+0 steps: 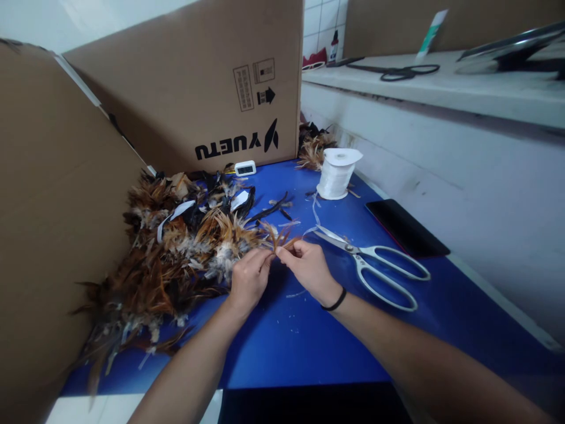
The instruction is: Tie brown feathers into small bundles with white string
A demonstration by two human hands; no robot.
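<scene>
Above the middle of the blue table (304, 347), my left hand (251, 280) and my right hand (309, 268) meet at the fingertips. Both are closed in a pinch on a small bunch of brown feathers (279, 235), whose tips fan out away from me. Just left of my left hand lies a large heap of brown, black and grey feathers (176, 265). To the right of my right hand rest silver-handled scissors (375, 262), their blades slightly apart. A thin white ribbon (316, 213) trails from a white spool (336, 176) toward my right hand.
Cardboard boxes (189, 94) wall off the back and left. A small digital timer (245, 169) stands before the back box. A dark phone-like slab (406, 227) lies at the table's right edge. On the white ledge (477, 88) are black scissors (406, 72) and a glue stick (431, 34).
</scene>
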